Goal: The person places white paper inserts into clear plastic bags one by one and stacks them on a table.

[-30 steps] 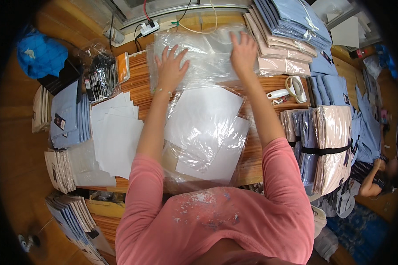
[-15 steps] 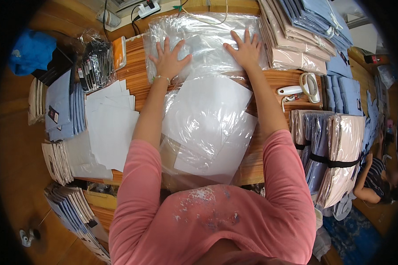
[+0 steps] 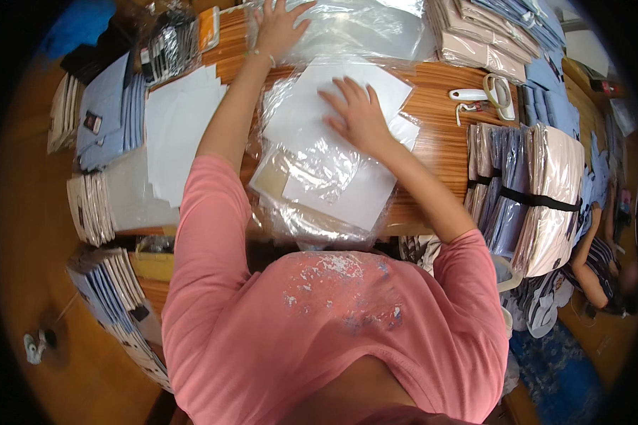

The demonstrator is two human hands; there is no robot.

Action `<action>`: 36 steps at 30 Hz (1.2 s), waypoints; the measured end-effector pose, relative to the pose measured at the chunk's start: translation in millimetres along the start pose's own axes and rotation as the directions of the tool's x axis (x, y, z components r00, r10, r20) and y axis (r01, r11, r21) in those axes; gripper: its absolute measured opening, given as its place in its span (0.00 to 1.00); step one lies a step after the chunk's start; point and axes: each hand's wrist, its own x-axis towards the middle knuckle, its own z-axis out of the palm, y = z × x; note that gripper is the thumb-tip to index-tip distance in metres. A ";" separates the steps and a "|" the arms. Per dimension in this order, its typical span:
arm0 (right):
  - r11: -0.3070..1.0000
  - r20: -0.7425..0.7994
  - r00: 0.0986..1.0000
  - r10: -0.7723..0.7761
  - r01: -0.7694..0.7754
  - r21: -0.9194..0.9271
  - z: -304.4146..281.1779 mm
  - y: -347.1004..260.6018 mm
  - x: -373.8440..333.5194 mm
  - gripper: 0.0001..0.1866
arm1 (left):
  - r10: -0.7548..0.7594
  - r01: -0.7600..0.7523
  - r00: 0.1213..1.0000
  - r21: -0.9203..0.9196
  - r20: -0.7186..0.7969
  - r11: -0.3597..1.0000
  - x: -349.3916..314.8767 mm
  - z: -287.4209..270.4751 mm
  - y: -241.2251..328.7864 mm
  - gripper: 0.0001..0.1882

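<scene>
Plastic bags, left hand, right hand, each grip splayed, dark label seemingly unreadable

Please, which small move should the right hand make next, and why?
Probably the right hand should smooth the crinkled clear plastic toward the person, gently. Its open fingers are spread at the white sheets in the middle, and bright creases show in the plastic nearer the person. The left hand is farther away, at other clear plastic.
</scene>
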 end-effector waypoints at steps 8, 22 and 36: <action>0.999 0.209 0.977 -0.026 0.029 -0.013 4.0 1.1 -87.5 0.26 | 0.277 -0.088 0.921 -0.544 0.275 0.834 -221.5 -76.2 97.8 0.19; 0.988 0.057 0.997 -0.047 0.055 -0.142 42.5 15.0 -81.5 0.30 | 0.133 0.003 0.950 -0.434 0.282 0.901 -234.8 -60.0 140.5 0.07; 0.988 0.085 0.990 -0.111 0.120 -0.102 53.4 21.3 -65.4 0.34 | 0.311 -0.274 0.946 -0.287 0.089 0.918 -236.7 -74.5 137.9 0.10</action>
